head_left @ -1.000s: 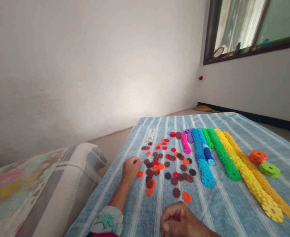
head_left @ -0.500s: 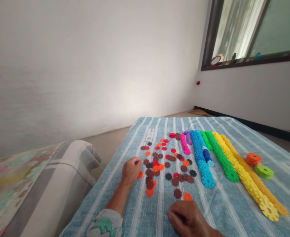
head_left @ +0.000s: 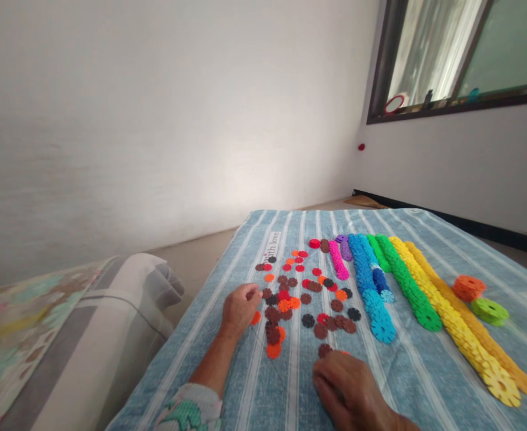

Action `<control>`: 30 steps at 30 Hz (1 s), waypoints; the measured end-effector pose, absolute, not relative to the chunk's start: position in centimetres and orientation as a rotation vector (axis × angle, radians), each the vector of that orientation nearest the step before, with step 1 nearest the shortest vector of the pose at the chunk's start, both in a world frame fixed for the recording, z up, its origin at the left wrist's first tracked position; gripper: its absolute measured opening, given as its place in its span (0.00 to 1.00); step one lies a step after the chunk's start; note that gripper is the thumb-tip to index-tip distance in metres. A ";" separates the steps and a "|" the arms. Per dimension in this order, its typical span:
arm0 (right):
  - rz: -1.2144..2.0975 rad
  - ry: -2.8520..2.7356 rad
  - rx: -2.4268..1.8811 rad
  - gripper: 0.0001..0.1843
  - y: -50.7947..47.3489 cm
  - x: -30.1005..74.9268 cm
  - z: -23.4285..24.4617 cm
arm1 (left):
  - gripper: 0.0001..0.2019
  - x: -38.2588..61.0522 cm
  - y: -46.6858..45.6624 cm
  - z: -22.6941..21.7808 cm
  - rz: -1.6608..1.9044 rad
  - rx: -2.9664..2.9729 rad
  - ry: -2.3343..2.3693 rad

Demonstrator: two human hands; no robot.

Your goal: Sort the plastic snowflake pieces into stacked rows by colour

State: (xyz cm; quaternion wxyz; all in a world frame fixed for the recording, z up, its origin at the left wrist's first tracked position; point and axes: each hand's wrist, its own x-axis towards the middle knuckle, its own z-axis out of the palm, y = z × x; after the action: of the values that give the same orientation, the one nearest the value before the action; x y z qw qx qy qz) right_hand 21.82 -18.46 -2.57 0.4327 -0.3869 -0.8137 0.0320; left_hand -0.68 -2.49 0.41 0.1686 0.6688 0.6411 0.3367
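My left hand [head_left: 240,311] rests on the striped cloth at the left edge of the scattered notched plastic discs. Its fingers are curled together, and whether they hold anything is hidden. Beside it lies an orange disc [head_left: 255,318], with brown discs [head_left: 272,313] to its right. Nearer to me, my right hand [head_left: 353,386] is closed with the knuckles up; anything inside is out of sight. Just beyond its knuckles is a brown disc [head_left: 324,349], and an orange disc [head_left: 344,352] is mostly covered by the hand. Black, red and orange discs lie mixed farther off.
Long rows of overlapping discs in blue [head_left: 361,263], green [head_left: 409,284] and yellow [head_left: 456,329] lie to the right. A short pink row [head_left: 338,261] sits left of them. Orange [head_left: 468,287] and lime stacks [head_left: 490,311] stand at the far right. A bed [head_left: 88,341] is at left.
My right hand has moved slightly forward and right, now covering most of the orange disc by its knuckles. My left hand has barely moved. The view has shifted a little.
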 end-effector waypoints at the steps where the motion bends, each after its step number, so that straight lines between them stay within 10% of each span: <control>1: 0.011 -2.028 -0.945 0.10 -18.4 21.8 -2.6 | 0.14 -0.7 -2.5 0.4 0.957 1.894 1.830; 30: -0.497 -1.990 -0.929 0.14 -15.7 19.9 -6.0 | 0.14 2.3 4.2 3.7 0.455 2.347 1.999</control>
State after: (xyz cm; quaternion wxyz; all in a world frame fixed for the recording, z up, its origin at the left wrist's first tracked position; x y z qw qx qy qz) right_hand 19.90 -15.68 -6.02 0.4305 -0.3726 -0.7976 -0.1993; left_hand 2.34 4.20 3.70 0.0126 0.7531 0.6414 0.1461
